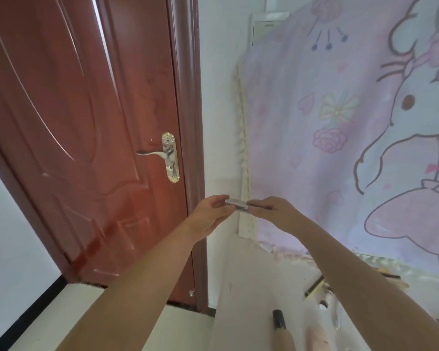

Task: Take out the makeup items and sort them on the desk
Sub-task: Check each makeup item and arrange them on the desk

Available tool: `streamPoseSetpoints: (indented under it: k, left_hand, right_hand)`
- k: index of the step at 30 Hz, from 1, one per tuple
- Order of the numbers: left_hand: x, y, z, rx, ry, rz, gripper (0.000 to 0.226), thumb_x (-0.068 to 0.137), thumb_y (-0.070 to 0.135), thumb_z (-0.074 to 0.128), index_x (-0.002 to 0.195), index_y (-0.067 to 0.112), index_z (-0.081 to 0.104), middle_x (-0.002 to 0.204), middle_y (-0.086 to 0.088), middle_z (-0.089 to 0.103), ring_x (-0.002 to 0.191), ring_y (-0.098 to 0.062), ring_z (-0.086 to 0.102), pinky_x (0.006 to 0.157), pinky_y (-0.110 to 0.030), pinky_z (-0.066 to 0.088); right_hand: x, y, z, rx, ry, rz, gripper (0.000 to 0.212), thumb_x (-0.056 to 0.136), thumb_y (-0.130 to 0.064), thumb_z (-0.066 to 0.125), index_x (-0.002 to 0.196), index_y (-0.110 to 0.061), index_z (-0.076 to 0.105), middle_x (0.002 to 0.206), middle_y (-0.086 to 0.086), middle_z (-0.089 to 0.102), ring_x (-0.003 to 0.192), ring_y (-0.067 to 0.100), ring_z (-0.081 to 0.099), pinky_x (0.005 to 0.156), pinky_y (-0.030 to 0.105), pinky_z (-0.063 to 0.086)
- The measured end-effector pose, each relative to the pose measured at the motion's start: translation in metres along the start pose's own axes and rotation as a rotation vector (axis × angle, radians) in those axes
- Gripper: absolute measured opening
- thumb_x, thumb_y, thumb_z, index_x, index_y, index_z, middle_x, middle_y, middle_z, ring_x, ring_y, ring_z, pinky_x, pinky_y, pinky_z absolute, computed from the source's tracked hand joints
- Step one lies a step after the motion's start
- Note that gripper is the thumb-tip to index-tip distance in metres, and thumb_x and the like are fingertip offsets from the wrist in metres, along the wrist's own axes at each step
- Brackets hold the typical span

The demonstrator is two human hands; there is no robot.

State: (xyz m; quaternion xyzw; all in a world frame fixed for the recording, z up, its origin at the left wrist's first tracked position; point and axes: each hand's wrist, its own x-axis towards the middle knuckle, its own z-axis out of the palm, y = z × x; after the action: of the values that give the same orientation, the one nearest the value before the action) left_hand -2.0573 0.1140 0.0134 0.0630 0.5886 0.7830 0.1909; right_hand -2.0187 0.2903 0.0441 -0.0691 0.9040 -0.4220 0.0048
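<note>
Both my hands are raised in front of the wall, well above the white desk (pixel 246 287). Between them is a small silver makeup stick (pixel 236 205). My left hand (pixel 211 212) pinches its silver left end with fingertips and thumb. My right hand (pixel 274 211) grips its darker right end. Low on the desk lie several makeup items: a tube with a black cap (pixel 279 319), a beige tube (pixel 316 338) and a thin dark pencil (pixel 314 287), partly hidden by my right forearm.
A closed red-brown door (pixel 86 148) with a gold handle (pixel 162 154) fills the left. A pink cartoon-print cloth (pixel 340 122) hangs on the wall behind the desk at right. Pale floor (pixel 112 295) shows below the door, left of the desk's edge.
</note>
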Motion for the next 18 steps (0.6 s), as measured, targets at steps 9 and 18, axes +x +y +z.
streamPoseSetpoints:
  k: [9, 18]
  left_hand:
    - [-0.012, 0.000, -0.004, -0.001, 0.037, -0.003, 0.043, 0.087, -0.009, 0.050, 0.129, -0.004, 0.040, 0.098, -0.005, 0.058, 0.090, -0.012, 0.059, 0.086, -0.014, 0.048]
    - [-0.014, 0.006, -0.005, 0.117, -0.039, -0.008, 0.037, 0.086, -0.013, 0.049, 0.120, 0.004, 0.050, 0.096, 0.000, 0.063, 0.089, -0.010, 0.060, 0.080, -0.013, 0.051]
  right_hand:
    - [0.002, 0.000, 0.008, 0.075, -0.053, 0.039, 0.033, 0.090, -0.028, 0.055, 0.118, -0.014, 0.061, 0.078, -0.021, 0.049, 0.076, 0.000, 0.047, 0.065, 0.007, 0.033]
    - [-0.005, 0.002, 0.000, -0.009, -0.053, 0.004, 0.024, 0.095, -0.034, 0.042, 0.109, -0.030, 0.062, 0.089, -0.010, 0.059, 0.084, 0.009, 0.054, 0.074, 0.015, 0.039]
